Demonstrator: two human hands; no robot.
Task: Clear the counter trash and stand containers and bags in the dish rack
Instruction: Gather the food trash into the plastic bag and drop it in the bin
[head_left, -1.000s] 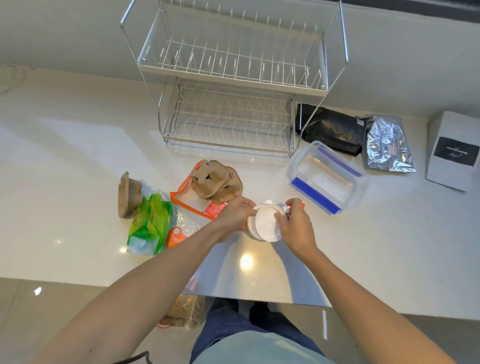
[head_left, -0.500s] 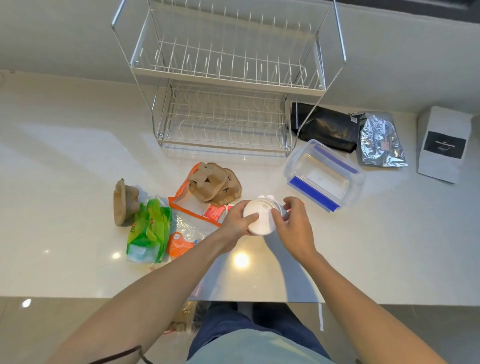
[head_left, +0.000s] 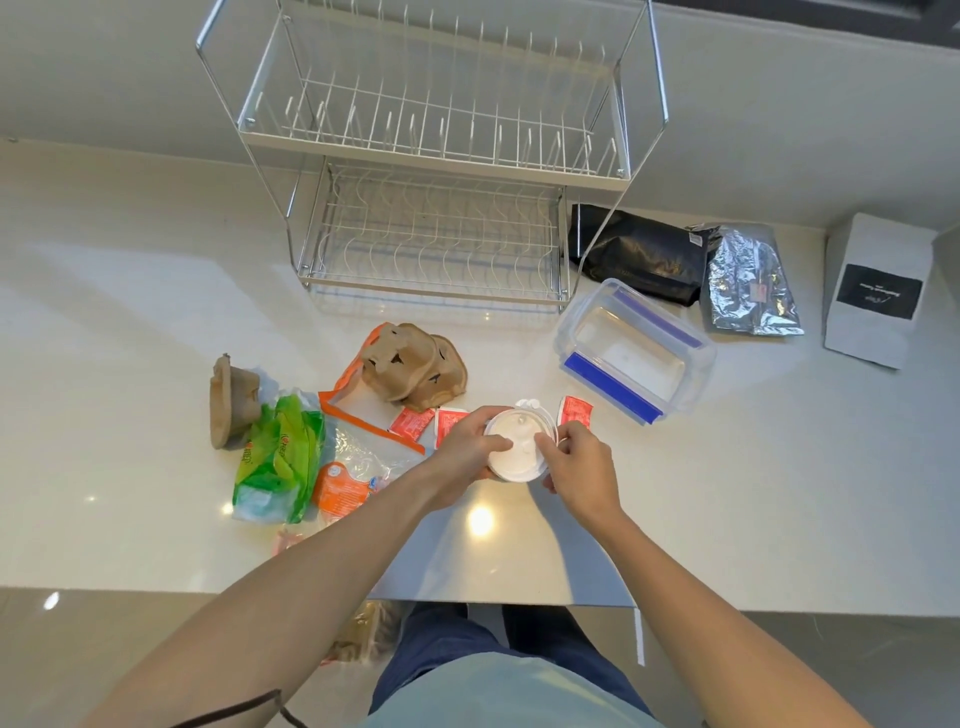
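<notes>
Both hands hold a small round white container (head_left: 518, 451) with its lid, just above the counter's middle. My left hand (head_left: 464, 457) wraps its left side, thumb on the lid. My right hand (head_left: 579, 467) pinches the lid's right rim. Red sauce packets (head_left: 575, 412) lie behind the container. A two-tier wire dish rack (head_left: 436, 171) stands behind, with nothing in it. A clear lunch box with blue clips (head_left: 631, 351) lies to the right. A black bag (head_left: 641, 254), a silver foil bag (head_left: 748, 283) and a white pouch (head_left: 878, 296) lie further right.
Trash lies to the left: crumpled brown cup carriers (head_left: 413, 366), a brown cup (head_left: 228, 402), a green wrapper (head_left: 283, 457), and an orange-edged clear bag (head_left: 358, 441). The counter's front edge (head_left: 156, 590) runs close to my body. A bag (head_left: 363, 631) lies on the floor below.
The container has turned so its lid faces up more, and both hands have shifted their grip around the rim. The camera has tilted slightly.
</notes>
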